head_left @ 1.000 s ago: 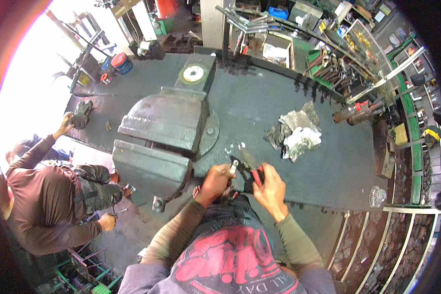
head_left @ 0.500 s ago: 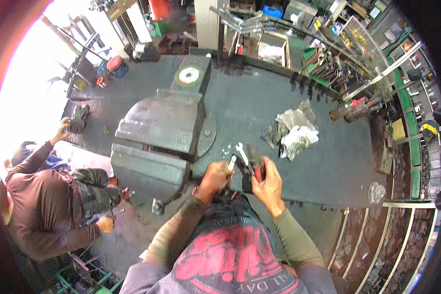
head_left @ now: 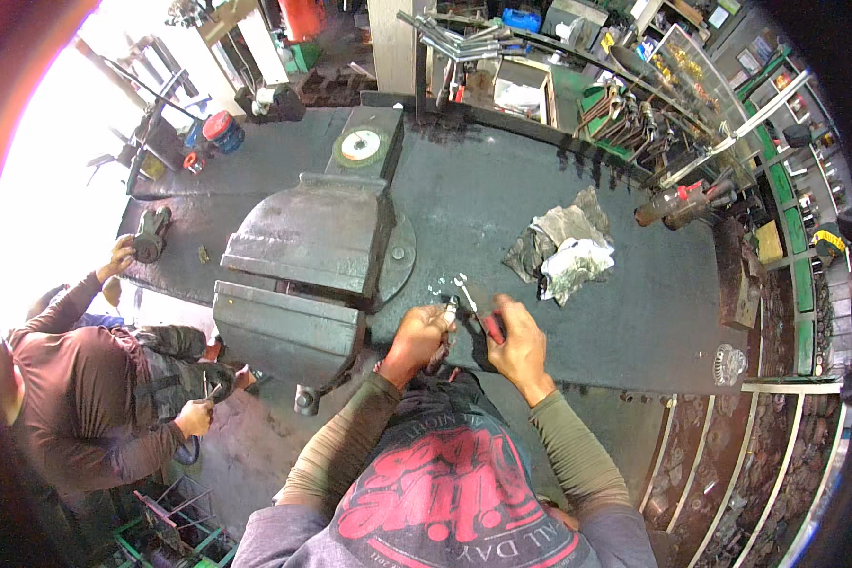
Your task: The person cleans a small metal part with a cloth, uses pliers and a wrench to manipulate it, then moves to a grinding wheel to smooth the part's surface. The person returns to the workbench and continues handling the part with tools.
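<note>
My left hand (head_left: 417,339) is closed around a small dark metal part at the near edge of the black workbench (head_left: 502,208). My right hand (head_left: 516,346) grips red-handled pliers (head_left: 480,317), whose jaws meet the part between the two hands. A small silver spanner (head_left: 462,287) and a few tiny bright pieces lie on the bench just beyond my fingers. The large grey bench vise (head_left: 303,270) stands right beside my left hand.
A crumpled grey and white rag (head_left: 563,248) lies to the right. A grinding disc (head_left: 361,146) sits behind the vise. Racks of tools (head_left: 634,109) line the back and right. Another person (head_left: 85,398) crouches at the bench's left end, holding a dark part (head_left: 149,237).
Both hands have stayed close together at the bench edge with only small shifts. The view has tilted slightly. The person at the left keeps a hand on the dark part.
</note>
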Tool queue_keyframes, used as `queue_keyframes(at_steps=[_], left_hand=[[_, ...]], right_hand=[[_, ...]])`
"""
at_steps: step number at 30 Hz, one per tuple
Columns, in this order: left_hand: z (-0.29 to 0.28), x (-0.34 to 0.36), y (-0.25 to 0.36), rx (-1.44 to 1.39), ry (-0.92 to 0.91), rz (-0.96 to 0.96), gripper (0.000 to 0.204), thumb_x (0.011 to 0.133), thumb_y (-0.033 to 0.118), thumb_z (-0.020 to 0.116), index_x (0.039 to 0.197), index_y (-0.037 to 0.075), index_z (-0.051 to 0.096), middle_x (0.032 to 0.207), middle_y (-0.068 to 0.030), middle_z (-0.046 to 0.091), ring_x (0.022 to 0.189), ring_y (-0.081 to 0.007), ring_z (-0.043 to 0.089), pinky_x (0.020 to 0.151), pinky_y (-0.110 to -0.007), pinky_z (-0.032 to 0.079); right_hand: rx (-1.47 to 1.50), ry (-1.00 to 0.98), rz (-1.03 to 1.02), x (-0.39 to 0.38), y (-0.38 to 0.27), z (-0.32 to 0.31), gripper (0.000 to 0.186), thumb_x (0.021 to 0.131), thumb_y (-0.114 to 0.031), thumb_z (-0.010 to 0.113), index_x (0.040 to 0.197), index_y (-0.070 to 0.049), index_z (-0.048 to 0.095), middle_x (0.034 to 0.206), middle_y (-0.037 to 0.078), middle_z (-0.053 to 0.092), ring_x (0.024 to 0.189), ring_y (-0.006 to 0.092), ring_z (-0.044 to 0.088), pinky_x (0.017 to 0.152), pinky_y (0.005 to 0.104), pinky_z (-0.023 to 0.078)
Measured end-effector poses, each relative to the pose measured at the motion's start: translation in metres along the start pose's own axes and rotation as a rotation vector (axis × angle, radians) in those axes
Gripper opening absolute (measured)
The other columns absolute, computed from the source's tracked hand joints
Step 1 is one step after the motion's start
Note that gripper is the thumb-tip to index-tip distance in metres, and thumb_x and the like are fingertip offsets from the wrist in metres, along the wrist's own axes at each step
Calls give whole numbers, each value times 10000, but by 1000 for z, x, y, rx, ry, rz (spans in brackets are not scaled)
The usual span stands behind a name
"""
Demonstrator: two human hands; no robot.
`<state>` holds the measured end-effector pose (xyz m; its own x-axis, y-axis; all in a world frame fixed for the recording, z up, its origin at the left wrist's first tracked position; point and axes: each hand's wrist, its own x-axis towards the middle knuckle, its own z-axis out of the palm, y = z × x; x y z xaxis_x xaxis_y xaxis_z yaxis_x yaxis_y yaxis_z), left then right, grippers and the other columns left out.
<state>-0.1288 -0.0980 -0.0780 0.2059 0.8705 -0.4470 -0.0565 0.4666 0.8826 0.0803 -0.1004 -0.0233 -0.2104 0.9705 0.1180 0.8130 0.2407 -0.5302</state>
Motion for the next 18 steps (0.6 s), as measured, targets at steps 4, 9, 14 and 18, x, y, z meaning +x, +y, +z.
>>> queue_keyframes(at_steps=[4, 9, 14, 18], left_hand=[[-3, -4, -7, 98, 39, 31, 245, 1060, 225, 590, 922, 40, 672, 726, 37, 567, 638, -81, 507, 577, -277, 426], [0, -1, -7, 32, -9, -21, 238, 1056, 214, 596, 911, 37, 662, 696, 34, 561, 595, -79, 505, 549, -278, 425], [8, -5, 12, -80, -24, 6, 264, 1062, 246, 600, 903, 44, 660, 712, 12, 584, 578, -95, 534, 534, -281, 469], [-4, -15, 1, -33, -50, -30, 242, 1068, 221, 587, 941, 30, 666, 780, -1, 610, 631, -86, 554, 577, -286, 511]], right_hand=[[100, 94, -6, 9, -6, -6, 563, 794, -56, 731, 1333, -59, 566, 1073, 174, 664, 966, 400, 667, 791, 484, 545], [-227, -148, -54, 9, 1, -15, 571, 788, -35, 751, 1327, -78, 568, 1090, 147, 657, 979, 366, 678, 779, 475, 559], [-16, 42, -8, 2, 3, -7, 568, 782, -36, 761, 1314, -81, 566, 1086, 166, 651, 945, 365, 671, 774, 458, 555], [91, 130, 4, 2, -13, -13, 573, 782, -63, 748, 1322, -80, 558, 1049, 164, 654, 946, 374, 673, 772, 480, 549]])
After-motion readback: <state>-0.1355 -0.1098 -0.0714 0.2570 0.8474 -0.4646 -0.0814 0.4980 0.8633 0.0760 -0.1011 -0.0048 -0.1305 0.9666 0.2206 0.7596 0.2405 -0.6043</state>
